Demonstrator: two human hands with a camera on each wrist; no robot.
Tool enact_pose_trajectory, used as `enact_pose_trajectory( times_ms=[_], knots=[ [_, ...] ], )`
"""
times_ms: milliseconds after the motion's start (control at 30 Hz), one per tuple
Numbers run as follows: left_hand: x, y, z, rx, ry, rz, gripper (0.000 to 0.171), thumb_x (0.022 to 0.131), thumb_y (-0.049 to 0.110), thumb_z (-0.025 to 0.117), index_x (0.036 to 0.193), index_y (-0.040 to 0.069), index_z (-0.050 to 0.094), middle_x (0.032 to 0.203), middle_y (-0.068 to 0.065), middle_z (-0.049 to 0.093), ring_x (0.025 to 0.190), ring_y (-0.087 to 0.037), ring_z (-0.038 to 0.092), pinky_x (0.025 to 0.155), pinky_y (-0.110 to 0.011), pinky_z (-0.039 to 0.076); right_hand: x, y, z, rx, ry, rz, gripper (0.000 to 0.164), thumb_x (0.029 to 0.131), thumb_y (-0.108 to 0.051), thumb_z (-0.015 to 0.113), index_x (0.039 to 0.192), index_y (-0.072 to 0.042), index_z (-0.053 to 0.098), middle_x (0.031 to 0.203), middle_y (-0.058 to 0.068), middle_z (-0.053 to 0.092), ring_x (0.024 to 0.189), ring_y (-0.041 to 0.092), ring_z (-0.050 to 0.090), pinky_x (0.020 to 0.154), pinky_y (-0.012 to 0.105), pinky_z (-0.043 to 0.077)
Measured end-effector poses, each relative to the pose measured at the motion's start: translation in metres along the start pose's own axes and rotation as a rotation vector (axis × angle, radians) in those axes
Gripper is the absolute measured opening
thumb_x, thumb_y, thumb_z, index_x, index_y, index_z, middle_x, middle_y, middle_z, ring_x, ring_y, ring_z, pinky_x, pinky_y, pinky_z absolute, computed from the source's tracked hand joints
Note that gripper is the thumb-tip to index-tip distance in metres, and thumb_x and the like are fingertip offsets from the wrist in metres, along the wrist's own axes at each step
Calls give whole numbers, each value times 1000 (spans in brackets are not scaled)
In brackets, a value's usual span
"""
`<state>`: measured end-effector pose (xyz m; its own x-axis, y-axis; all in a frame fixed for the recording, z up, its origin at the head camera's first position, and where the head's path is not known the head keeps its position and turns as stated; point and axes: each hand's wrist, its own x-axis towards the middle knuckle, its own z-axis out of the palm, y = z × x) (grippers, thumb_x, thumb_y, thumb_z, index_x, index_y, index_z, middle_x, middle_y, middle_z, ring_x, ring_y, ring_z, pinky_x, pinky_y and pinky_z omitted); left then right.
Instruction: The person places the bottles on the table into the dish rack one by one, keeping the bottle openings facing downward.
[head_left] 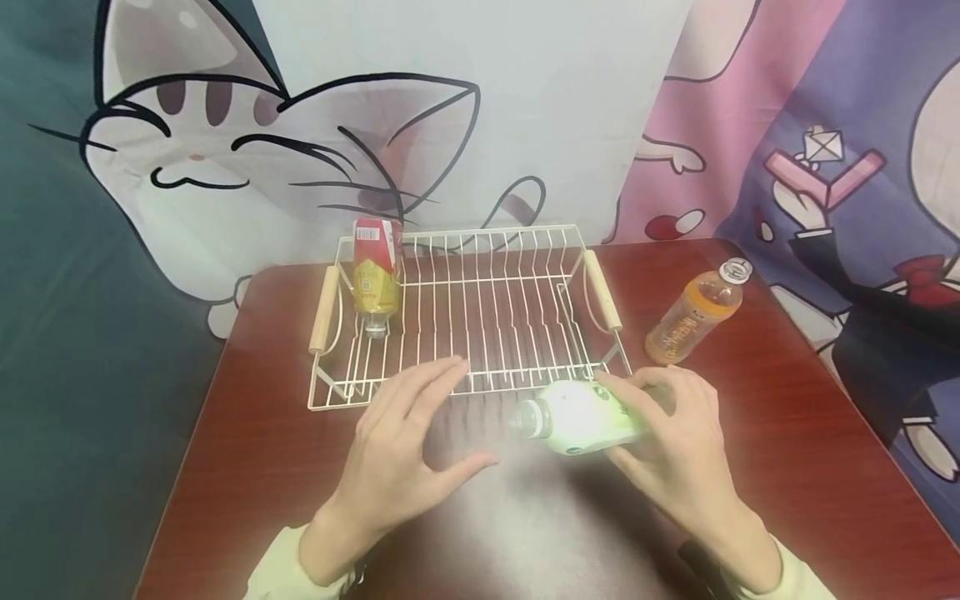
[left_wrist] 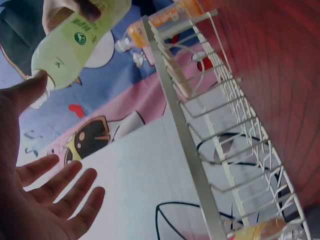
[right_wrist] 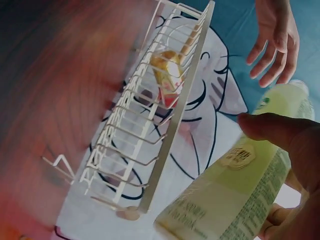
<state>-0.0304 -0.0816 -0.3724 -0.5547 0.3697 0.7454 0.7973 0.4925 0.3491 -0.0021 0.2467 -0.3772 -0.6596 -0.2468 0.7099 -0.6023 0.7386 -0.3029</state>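
Note:
My right hand (head_left: 678, 442) grips a pale green bottle (head_left: 592, 417) with a white cap, held tilted on its side over the table in front of the rack. Its cap end points left, toward my left hand (head_left: 405, 450). That hand is open, fingers spread and thumb apart, holding nothing; in the left wrist view its thumb overlaps the bottle's cap. A white wire dish rack (head_left: 480, 317) with wooden handles stands behind both hands. Inside its left end lies a red and yellow bottle (head_left: 377, 275), its cap facing me.
To the right of the rack, a bottle of orange drink (head_left: 697, 312) stands on the dark red wooden table (head_left: 780, 450). A cloth backdrop (head_left: 570, 108) printed with cartoon cats hangs behind the table and along its sides.

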Motion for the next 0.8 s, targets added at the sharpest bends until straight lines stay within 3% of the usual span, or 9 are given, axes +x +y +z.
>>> enact_pose_trajectory(
  times_ms=[133, 300, 500, 800],
  knots=[
    [1, 3, 7, -24, -29, 53, 98, 73, 49, 101, 150, 0, 64, 144, -14, 69, 128, -32, 69, 107, -46, 57, 4, -5, -3, -42, -72, -33, 75, 60, -5, 87, 134, -18, 79, 113, 19, 65, 111, 48, 57, 96, 66, 35],
    [1, 8, 15, -48, -60, 83, 93, 80, 54, 96, 150, 2, 64, 144, -15, 69, 130, -31, 68, 109, -48, 58, 8, -11, -3, -77, -89, -73, 73, 63, -5, 86, 133, -22, 80, 109, 17, 66, 107, 47, 61, 95, 67, 38],
    [3, 12, 22, -68, -72, 125, 92, 79, 46, 99, 151, 2, 62, 143, -15, 69, 127, -29, 70, 106, -45, 61, 9, -17, 0, -81, -89, -100, 69, 68, -6, 83, 134, -24, 80, 108, 17, 68, 106, 46, 62, 97, 67, 39],
    [3, 19, 31, -74, -86, 152, 92, 75, 40, 102, 150, 2, 63, 140, -14, 70, 120, -26, 73, 102, -38, 63, 9, -25, 3, -95, -169, -113, 73, 67, -1, 91, 135, -23, 78, 111, 15, 67, 108, 38, 64, 104, 65, 38]
  ],
)
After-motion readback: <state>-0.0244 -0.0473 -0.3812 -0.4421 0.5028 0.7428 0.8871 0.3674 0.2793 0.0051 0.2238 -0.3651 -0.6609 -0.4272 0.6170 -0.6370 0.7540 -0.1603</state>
